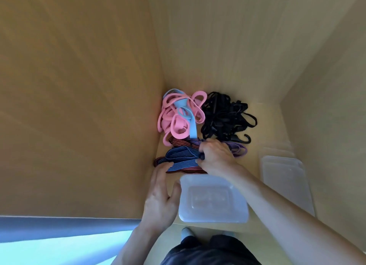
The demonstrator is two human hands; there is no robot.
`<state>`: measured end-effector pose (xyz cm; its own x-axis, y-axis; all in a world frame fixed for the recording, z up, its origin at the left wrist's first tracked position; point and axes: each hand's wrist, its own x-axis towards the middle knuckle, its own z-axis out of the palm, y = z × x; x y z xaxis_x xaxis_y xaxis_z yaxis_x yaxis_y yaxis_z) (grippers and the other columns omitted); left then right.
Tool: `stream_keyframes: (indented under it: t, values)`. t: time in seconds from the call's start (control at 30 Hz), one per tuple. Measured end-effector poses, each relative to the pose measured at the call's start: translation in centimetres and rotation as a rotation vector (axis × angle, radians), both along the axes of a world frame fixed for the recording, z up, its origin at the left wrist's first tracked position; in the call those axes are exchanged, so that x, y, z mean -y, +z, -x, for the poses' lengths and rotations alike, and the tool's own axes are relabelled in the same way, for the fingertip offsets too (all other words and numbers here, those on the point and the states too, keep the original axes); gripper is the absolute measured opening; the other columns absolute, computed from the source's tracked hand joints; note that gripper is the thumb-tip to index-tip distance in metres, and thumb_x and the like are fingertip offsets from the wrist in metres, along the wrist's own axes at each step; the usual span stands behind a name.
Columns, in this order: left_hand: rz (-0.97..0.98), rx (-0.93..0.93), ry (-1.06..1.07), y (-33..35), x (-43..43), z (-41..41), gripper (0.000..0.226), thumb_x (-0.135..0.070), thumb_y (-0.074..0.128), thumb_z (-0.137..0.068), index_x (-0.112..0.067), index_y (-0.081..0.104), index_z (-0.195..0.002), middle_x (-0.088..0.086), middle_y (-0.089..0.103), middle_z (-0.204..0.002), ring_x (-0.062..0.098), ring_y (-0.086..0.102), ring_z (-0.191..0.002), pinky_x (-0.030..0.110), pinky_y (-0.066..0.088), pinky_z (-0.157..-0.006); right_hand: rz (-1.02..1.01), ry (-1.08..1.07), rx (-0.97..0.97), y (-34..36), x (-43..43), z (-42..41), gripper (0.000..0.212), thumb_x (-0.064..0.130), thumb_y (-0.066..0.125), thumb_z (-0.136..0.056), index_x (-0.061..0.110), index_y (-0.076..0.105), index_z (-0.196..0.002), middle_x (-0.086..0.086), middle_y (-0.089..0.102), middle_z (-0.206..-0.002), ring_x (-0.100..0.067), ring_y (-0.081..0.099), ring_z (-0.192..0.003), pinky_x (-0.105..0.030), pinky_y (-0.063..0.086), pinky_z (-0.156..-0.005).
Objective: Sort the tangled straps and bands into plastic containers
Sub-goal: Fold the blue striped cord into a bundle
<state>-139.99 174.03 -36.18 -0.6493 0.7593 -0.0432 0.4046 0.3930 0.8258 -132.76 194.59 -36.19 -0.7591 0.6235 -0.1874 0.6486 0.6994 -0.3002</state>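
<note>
A heap of striped blue and red bands (pixel 179 161) lies on the wooden shelf floor, and my right hand (pixel 214 157) grips a bunch of them. My left hand (pixel 161 197) rests with straight fingers between the striped bands and the left rim of an empty clear plastic container (pixel 213 199), its thumb touching that rim. Behind lie a tangle of pink and light blue bands (pixel 178 116) and a pile of black straps with hooks (pixel 227 118). A purple band (pixel 240 149) shows past my right hand.
A stack of clear lids or containers (pixel 285 177) lies at the right. Wooden walls (pixel 79 106) close in on the left, back and right. My dark trousers (pixel 208 251) and a pale floor show below the shelf's front edge.
</note>
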Motion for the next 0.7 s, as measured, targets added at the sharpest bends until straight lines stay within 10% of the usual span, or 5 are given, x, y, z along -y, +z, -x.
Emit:
stream_keyframes:
  t: [0.3, 0.7]
  values:
    - [-0.121, 0.166, 0.069, 0.1, -1.1, 2.1, 0.045, -0.012, 0.054, -0.084, -0.033, 0.055, -0.124, -0.014, 0.052, -0.129, 0.0, 0.055, -0.117, 0.026, 0.05, -0.096, 0.628, -0.26, -0.612, 7.9, -3.2, -1.1, 0.015, 0.011, 0.078, -0.087, 0.024, 0.072, -0.09, 0.003, 0.074, -0.089, -0.024, 0.074, -0.084, -0.043, 0.063, -0.079]
    - [-0.118, 0.408, -0.01, 5.0, -9.8, 2.0, 0.034, -0.02, 0.075, -0.09, -0.011, 0.059, -0.12, 0.003, 0.063, -0.113, 0.026, 0.069, -0.09, 0.044, 0.059, -0.09, 0.727, -0.163, -0.96, 17.4, -2.7, -2.4, 0.009, 0.003, 0.069, -0.093, 0.011, 0.069, -0.097, -0.001, 0.064, -0.088, -0.016, 0.075, -0.08, -0.033, 0.063, -0.075]
